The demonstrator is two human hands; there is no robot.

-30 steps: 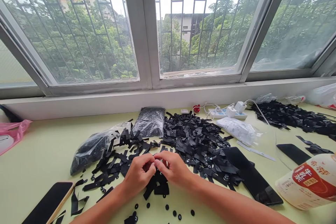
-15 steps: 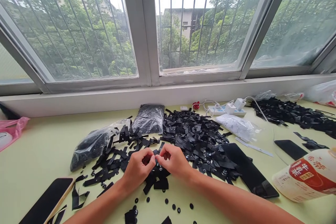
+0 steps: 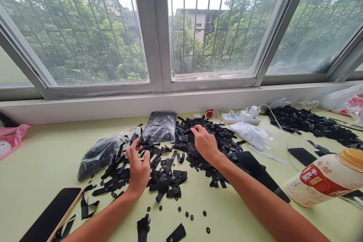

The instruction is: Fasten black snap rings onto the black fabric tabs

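Nearest, a few loose strips (image 3: 176, 233) and small black discs (image 3: 186, 214) lie on the table (image 3: 51, 166), in front of the big heap of black strips (image 3: 228, 138). A little pile (image 3: 167, 181) is nearer than the heap too. Left of the heap, the left hand (image 3: 138, 170) has its fingers spread, holding nothing I can see. The right hand (image 3: 206, 145) is over the heap, fingers bent; I can't tell if they pinch a strip. Lots looks left, because the heap is big; I can't tell which strips are done.
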